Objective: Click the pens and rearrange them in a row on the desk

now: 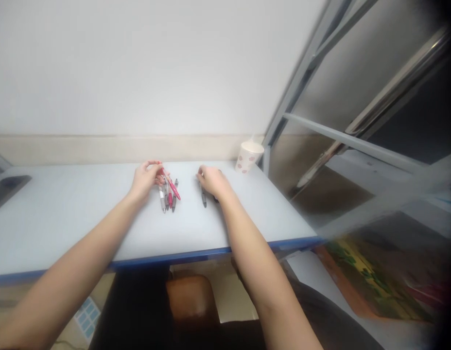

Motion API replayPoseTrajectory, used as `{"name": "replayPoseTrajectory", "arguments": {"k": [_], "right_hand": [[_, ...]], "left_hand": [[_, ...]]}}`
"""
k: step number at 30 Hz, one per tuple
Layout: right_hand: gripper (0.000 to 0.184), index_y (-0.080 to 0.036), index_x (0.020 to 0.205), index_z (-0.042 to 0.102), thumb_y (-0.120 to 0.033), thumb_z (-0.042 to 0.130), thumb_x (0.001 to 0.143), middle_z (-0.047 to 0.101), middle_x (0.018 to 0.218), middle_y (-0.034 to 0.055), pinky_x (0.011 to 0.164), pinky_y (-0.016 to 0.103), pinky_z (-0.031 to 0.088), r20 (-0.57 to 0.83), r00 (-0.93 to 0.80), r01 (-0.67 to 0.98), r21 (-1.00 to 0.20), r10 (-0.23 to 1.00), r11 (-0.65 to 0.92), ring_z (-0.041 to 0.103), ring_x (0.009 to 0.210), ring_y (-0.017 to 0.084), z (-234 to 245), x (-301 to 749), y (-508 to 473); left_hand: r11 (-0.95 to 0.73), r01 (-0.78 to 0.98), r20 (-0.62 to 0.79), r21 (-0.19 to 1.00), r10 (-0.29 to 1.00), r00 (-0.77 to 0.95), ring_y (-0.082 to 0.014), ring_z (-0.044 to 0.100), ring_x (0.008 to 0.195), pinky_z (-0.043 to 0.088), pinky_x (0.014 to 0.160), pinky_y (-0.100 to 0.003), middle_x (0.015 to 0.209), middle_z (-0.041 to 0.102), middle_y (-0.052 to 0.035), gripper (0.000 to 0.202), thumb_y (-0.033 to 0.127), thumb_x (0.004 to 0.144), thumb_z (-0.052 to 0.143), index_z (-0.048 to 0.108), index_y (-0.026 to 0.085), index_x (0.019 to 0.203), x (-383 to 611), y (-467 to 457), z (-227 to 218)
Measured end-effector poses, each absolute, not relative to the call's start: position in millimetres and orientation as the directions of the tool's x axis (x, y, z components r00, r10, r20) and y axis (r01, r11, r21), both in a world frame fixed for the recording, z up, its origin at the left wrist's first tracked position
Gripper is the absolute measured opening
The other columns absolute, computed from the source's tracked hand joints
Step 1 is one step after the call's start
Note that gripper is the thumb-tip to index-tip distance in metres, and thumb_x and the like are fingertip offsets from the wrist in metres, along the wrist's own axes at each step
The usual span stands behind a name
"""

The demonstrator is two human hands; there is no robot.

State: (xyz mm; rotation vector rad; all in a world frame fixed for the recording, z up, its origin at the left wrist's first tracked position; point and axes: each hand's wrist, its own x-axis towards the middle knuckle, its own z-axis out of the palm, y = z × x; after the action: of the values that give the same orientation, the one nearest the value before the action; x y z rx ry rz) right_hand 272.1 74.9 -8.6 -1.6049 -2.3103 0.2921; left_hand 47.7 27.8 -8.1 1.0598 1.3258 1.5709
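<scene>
My left hand (pixel 147 178) pinches a red pen (pixel 174 188), tilted over a small group of pens on the tabletop. In that group lie a white-and-grey pen (pixel 162 198), a second red pen (pixel 170 199) and some dark grey pens (pixel 174 201), side by side and pointing toward me. Further right, my right hand (pixel 211 180) has its fingers closed on the upper end of a dark grey pen (pixel 204 198), whose lower end points toward me. Something dark shows beside the right wrist, mostly hidden by it.
A white cup (pixel 249 156) with reddish spots stands at the back right, near the metal frame (pixel 284 116). On the far left of the table (pixel 76 209) lies a dark flat object (pixel 10 192). A blue edge (pixel 174 257) runs along the front, and a wall rises behind.
</scene>
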Motion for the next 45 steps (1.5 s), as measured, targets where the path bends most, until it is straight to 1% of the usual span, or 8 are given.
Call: {"name": "replayPoseTrajectory", "arguments": {"k": [8, 17, 29, 32, 36, 38, 41, 45], "right_hand": [[0.014, -0.020, 0.110, 0.068, -0.018, 0.061, 0.099, 0.077, 0.115, 0.0125, 0.084, 0.032, 0.047, 0.141, -0.343, 0.833, -0.411, 0.929, 0.370, 0.069, 0.106, 0.026, -18.5, 275.9, 83.2], [0.034, -0.017, 0.124, 0.067, -0.027, 0.075, 0.093, 0.077, 0.110, 0.0076, 0.089, 0.031, 0.046, 0.184, -0.388, 0.762, -0.487, 0.903, 0.427, 0.066, 0.105, 0.023, -15.9, 278.5, 84.4], [0.023, -0.015, 0.117, 0.071, -0.016, 0.066, 0.094, 0.075, 0.108, 0.0104, 0.089, 0.032, 0.047, 0.183, -0.357, 0.735, -0.550, 0.916, 0.396, 0.066, 0.097, 0.021, -15.1, 286.3, 87.8], [0.017, -0.017, 0.103, 0.071, -0.031, 0.061, 0.101, 0.074, 0.098, 0.0086, 0.086, 0.032, 0.046, 0.200, -0.365, 0.718, -0.561, 0.909, 0.412, 0.065, 0.092, 0.021, -12.2, 277.4, 81.5], [0.063, -0.019, 0.080, 0.063, -0.065, 0.031, 0.108, 0.062, 0.076, 0.0031, 0.078, 0.031, 0.042, 0.178, -0.461, 0.493, -0.764, 0.869, 0.417, 0.059, 0.076, 0.019, -2.9, 258.4, 63.5], [0.065, -0.021, 0.068, 0.049, -0.074, 0.036, 0.103, 0.049, 0.067, -0.0007, 0.070, 0.030, 0.037, 0.171, -0.545, 0.388, -0.816, 0.821, 0.428, 0.048, 0.066, 0.015, 1.3, 249.6, 54.4], [0.058, -0.022, 0.068, 0.041, -0.070, 0.060, 0.094, 0.037, 0.067, -0.0044, 0.063, 0.028, 0.029, 0.196, -0.551, 0.293, -0.865, 0.811, 0.408, 0.036, 0.063, 0.012, 3.5, 242.9, 47.7], [0.053, -0.022, 0.067, 0.042, -0.060, 0.056, 0.100, 0.031, 0.061, -0.0063, 0.060, 0.028, 0.024, 0.147, -0.495, 0.222, -0.931, 0.856, 0.288, 0.028, 0.058, 0.011, 0.4, 246.1, 51.6]], "left_hand": [[-0.117, -0.063, 0.093, 0.991, 0.949, -0.301, -0.0125, 0.059, 0.050, 0.046, 0.048, -0.022, 0.072, 0.074, -0.0052, 0.019, 0.022, 0.079, 0.067, 0.056, 0.018, 0.095, 51.1, 23.4, -5.5], [-0.112, -0.082, 0.084, 0.990, 0.954, -0.287, -0.0125, 0.060, 0.050, 0.047, 0.048, -0.022, 0.073, 0.074, -0.0047, 0.018, 0.023, 0.084, 0.069, 0.056, 0.019, 0.097, 48.8, 24.8, -7.2], [-0.105, -0.110, 0.069, 0.988, 0.954, -0.293, -0.0135, 0.065, 0.051, 0.052, 0.052, -0.023, 0.074, 0.073, -0.0045, 0.015, 0.016, 0.089, 0.064, 0.052, 0.019, 0.096, 48.5, 26.7, -5.8], [-0.116, -0.127, 0.073, 0.985, 0.952, -0.298, -0.0149, 0.069, 0.055, 0.056, 0.058, -0.026, 0.074, 0.073, -0.0037, 0.014, 0.014, 0.090, 0.062, 0.050, 0.019, 0.095, 49.2, 26.0, -5.2], [-0.182, -0.204, 0.109, 0.962, 0.939, -0.327, -0.0145, 0.071, 0.061, 0.059, 0.067, -0.028, 0.070, 0.071, -0.0009, 0.013, 0.012, 0.088, 0.059, 0.048, 0.020, 0.090, 48.9, 27.7, -6.5], [-0.218, -0.248, 0.138, 0.944, 0.943, -0.303, -0.0146, 0.072, 0.063, 0.060, 0.070, -0.028, 0.071, 0.071, -0.0011, 0.014, 0.014, 0.086, 0.061, 0.049, 0.020, 0.089, 46.9, 29.6, -7.5], [-0.225, -0.239, 0.167, 0.944, 0.956, -0.240, -0.0155, 0.072, 0.066, 0.059, 0.074, -0.030, 0.073, 0.073, -0.0020, 0.019, 0.019, 0.083, 0.068, 0.051, 0.021, 0.090, 40.0, 33.2, -7.0], [-0.244, 0.026, 0.246, 0.969, 0.966, -0.079, -0.0175, 0.071, 0.073, 0.058, 0.079, -0.033, 0.082, 0.075, -0.0032, 0.029, 0.037, 0.078, 0.081, 0.063, 0.019, 0.093, 25.0, 34.6, -2.9]]}}
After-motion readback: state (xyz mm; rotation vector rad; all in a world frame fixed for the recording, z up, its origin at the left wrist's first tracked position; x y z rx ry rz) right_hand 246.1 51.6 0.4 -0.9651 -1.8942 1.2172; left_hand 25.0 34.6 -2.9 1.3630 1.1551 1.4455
